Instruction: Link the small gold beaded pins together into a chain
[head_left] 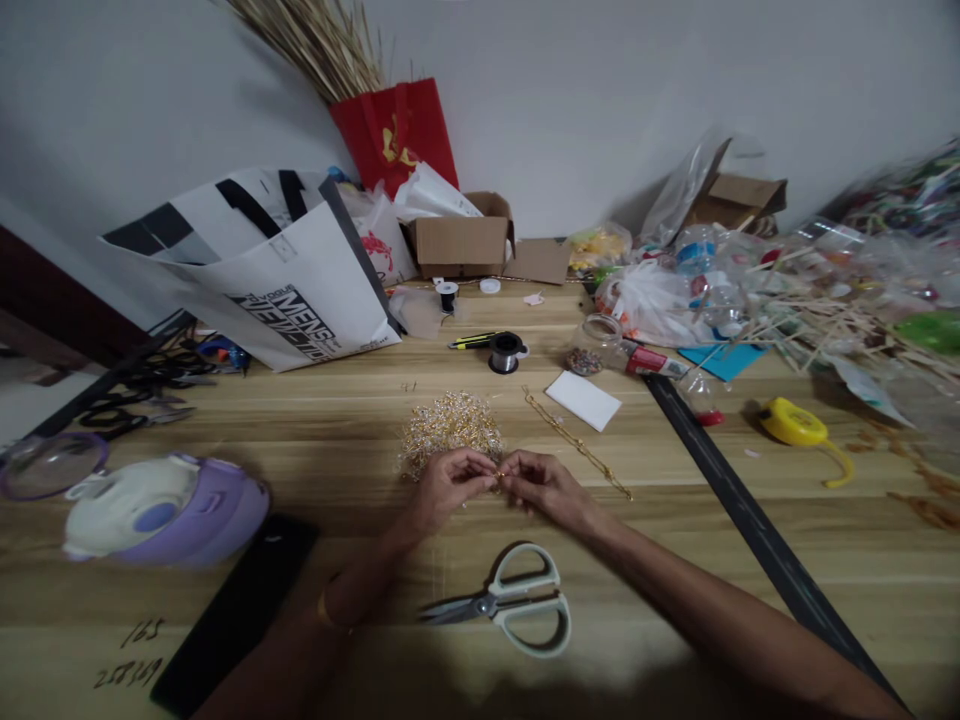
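My left hand (452, 482) and my right hand (541, 487) meet over the middle of the table, with thumbs and fingertips pinched close together. Between them shows a tiny gold-coloured piece (499, 475), too small to make out exactly; both hands are closed on it. Just behind my left hand lies a heap of small gold and clear beads (452, 425). Right of the heap, a thin gold chain (577, 440) stretches diagonally across the wood. In front of my hands rest scissors (486, 604) with pale handles, blades pointing left.
Behind the hands are a wire spool (505, 353), a white pad (583, 400) and a bead jar (585, 358). A purple-and-white case (191, 510) and a black phone-like slab (240, 600) lie left. A yellow tape measure (791, 421) sits right, before piled plastic.
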